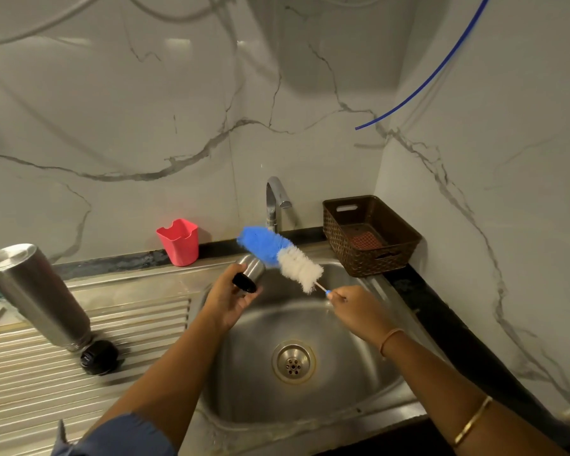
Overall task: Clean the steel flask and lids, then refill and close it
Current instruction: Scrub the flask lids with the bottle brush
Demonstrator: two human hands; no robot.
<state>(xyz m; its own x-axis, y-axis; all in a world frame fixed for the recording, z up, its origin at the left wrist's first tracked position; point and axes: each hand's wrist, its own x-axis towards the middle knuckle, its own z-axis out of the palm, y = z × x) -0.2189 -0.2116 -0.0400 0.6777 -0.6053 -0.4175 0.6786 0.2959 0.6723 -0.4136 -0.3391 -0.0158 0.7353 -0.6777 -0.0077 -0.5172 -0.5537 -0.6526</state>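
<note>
Head view: above the round steel sink basin (pixel 310 324), the left hand (pixel 231 297) curls around a small steel lid cup with a black inner cap (pixel 249 274). The right hand (pixel 356 307), at three o'clock from it, pinches the thin handle of a blue-and-white bottle brush (pixel 280 255). The tall steel flask (pixel 37 294) stands inverted on the ribbed drainboard (pixel 79 390) at nine o'clock, just beside a round black lid (pixel 99 357).

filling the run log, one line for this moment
left hand: holds lid | right hand: holds brush | flask: inverted, drainboard
</note>
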